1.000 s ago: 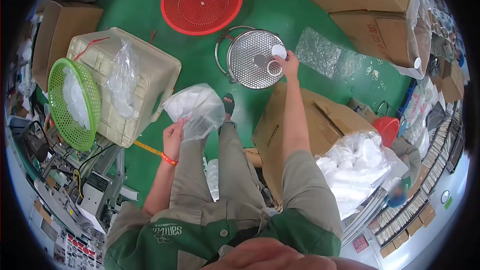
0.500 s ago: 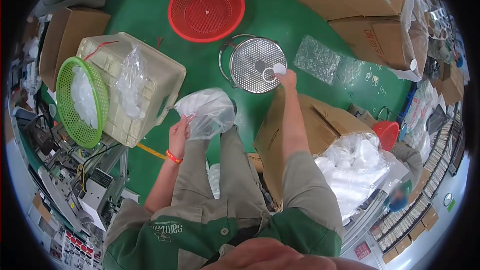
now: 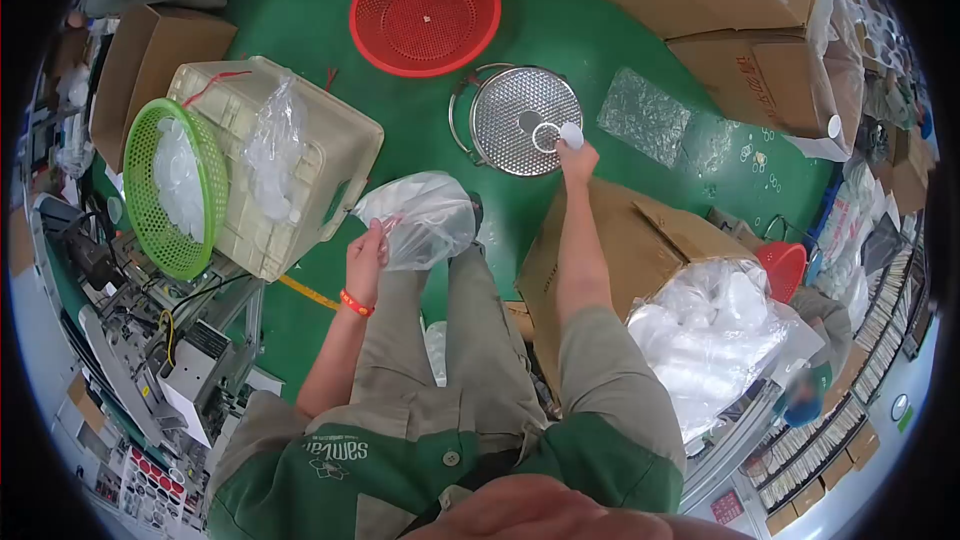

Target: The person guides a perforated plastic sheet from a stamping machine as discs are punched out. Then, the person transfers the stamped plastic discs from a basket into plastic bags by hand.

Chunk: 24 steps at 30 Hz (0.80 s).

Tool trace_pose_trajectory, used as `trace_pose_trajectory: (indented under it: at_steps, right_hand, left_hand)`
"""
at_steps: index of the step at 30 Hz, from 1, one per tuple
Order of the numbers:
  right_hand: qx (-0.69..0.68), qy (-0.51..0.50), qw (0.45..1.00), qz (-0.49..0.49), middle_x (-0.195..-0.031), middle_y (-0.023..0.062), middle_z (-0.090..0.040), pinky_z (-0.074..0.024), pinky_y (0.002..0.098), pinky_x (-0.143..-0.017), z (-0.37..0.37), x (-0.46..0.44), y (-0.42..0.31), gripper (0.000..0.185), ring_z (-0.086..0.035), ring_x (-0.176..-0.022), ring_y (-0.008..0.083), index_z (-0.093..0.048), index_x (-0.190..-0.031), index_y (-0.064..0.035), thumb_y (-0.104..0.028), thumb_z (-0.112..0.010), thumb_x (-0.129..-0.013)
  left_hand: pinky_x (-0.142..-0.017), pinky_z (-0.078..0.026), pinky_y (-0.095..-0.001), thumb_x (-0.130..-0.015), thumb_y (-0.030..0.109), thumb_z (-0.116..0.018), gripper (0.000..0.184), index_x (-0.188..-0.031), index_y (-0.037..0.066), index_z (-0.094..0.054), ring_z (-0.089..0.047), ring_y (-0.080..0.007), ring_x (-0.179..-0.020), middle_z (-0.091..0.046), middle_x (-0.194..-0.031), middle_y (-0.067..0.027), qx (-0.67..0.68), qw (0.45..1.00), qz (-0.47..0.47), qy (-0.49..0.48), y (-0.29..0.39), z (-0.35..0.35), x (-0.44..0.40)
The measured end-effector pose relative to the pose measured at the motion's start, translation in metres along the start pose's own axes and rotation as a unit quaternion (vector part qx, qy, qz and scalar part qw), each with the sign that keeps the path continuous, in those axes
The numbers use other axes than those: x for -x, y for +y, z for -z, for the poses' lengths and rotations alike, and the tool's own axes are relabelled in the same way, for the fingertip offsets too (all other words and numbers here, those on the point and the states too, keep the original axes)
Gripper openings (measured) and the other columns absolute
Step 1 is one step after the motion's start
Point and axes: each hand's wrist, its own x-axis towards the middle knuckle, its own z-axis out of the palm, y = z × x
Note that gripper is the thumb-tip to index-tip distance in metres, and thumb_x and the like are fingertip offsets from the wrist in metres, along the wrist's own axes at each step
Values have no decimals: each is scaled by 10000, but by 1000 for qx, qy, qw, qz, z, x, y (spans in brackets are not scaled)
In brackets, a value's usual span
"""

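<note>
My left hand [image 3: 366,252] is closed on the gathered edge of a clear plastic bag [image 3: 425,223], which hangs in front of my knees with pale contents I cannot make out. Out over the round metal stool [image 3: 505,145], my right hand [image 3: 577,160] pinches a small white disc [image 3: 570,135]. A thin white ring [image 3: 545,137] shows right beside that disc, above or on the perforated seat. Whether my fingers also touch the ring, I cannot tell.
Beyond the stool is a red basket [image 3: 425,40]. On the left, a green basket [image 3: 207,170] of white pieces leans on an upturned cream crate [image 3: 340,140]. A large carton [image 3: 610,240] with bagged white pieces [image 3: 700,340] stands right. Flattened plastic [image 3: 643,118] lies on the floor.
The whole view has shifted slightly. My right hand, with the disc, has drawn back a little toward me over the stool's near right edge. The left hand keeps its hold on the bag.
</note>
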Motion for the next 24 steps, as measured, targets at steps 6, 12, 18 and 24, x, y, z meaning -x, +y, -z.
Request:
trace_pose_trajectory:
  at_steps: [6, 12, 18, 24]
  right_hand:
    - [-26, -28, 999, 34, -742, 161, -634, -480, 336, -649, 26, 13, -21, 338, -631, -710, 259, -630, -871, 7, -219, -661, -622]
    - [85, -169, 976, 106, -865, 199, -608, -459, 384, -721, 7, 10, -8, 385, -586, -787, 347, -594, -910, 10, -206, -713, -614]
    - [98, -121, 984, 91, -853, 199, -606, -463, 383, -714, -25, 3, 6, 427, -585, -793, 341, -565, -956, 9, -207, -715, -618]
    - [152, -160, 972, 85, -803, 194, -614, -467, 383, -690, -16, 5, -2, 379, -593, -762, 331, -611, -848, 11, -274, -705, -617]
  left_hand:
    - [-419, -170, -198, -888, 365, -434, 384, -597, 118, -469, -256, -18, -453, -323, -534, 88, 35, 999, 2, 30, 4, -3, 2]
    - [-438, -167, -206, -892, 369, -418, 355, -625, 136, -421, -231, -35, -478, -282, -557, 77, 20, 1000, -3, 20, 0, -5, 3]
    - [-456, -168, -199, -904, 342, -399, 345, -739, 77, -547, -220, -33, -491, -268, -567, 77, 27, 999, 2, 20, -9, 6, 12]
    - [-459, -175, -195, -907, 346, -390, 349, -814, 60, -567, -222, -32, -501, -262, -577, 82, 13, 1000, 20, 19, -23, 12, 10]
